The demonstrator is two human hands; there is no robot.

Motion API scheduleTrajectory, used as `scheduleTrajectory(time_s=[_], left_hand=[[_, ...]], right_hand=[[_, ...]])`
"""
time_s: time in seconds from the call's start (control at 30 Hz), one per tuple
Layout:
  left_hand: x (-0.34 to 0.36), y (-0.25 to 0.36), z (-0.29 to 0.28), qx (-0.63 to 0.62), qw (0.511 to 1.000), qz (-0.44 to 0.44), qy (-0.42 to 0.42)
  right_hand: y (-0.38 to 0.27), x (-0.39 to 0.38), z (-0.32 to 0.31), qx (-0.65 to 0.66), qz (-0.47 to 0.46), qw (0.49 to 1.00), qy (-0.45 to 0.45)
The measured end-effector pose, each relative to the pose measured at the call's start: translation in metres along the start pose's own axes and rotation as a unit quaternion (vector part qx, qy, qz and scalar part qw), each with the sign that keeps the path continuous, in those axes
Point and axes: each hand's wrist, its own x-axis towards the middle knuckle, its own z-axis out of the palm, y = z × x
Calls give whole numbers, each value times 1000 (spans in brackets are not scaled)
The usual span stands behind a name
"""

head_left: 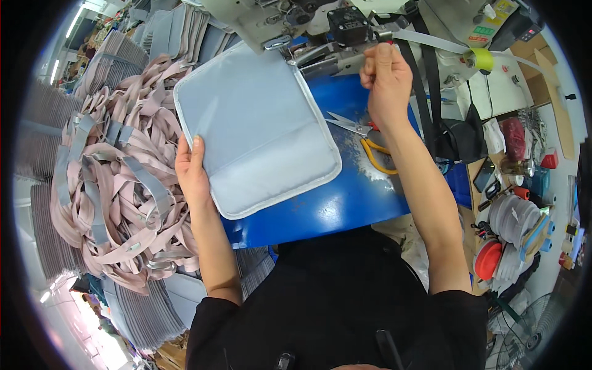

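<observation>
A light grey fabric panel (259,117) with rounded corners and a pale bound edge lies tilted on the blue work surface (327,213). My left hand (192,169) grips its left edge, the thumb on top. The panel's upper right edge runs to the metal parts of a sewing machine (259,18). Beside those parts, right of the panel, my right hand (390,80) is closed with curled fingers; whatever is in them is hidden. A white tape (431,41) stretches rightward from just above that hand. Scissors (377,155) with yellow handles lie below my right wrist, partly behind the forearm.
A large heap of pink and grey straps (129,191) sits left of the panel. Stacks of grey panels (139,314) stand around it. On the right are a yellow-green tape roll (478,59), black straps (431,92), white spools (513,213) and a fan (533,336).
</observation>
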Motion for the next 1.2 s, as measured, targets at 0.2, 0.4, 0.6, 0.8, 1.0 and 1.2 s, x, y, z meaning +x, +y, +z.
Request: scheduleTrajectory(time_s=[0.2, 0.4, 0.6, 0.8, 1.0, 1.2], left_hand=[[-5, -2, -2, -54, 997, -58, 24], [-49, 8, 8, -30, 997, -65, 11], [-58, 18, 14, -24, 998, -54, 12], [-19, 22, 11, -40, 998, -40, 12], [22, 25, 13, -38, 999, -17, -5], [55, 16, 9, -67, 998, 3, -5]], right_hand=[[-1, -47, 22, 9, 177, 984, -34], [-4, -79, 21, -190, 149, 952, -187], [0, -90, 27, 123, 270, 944, -144], [16, -69, 43, 159, 260, 942, -141], [25, -45, 52, 100, 262, 952, -120], [-80, -22, 2, -277, -16, 953, -125]])
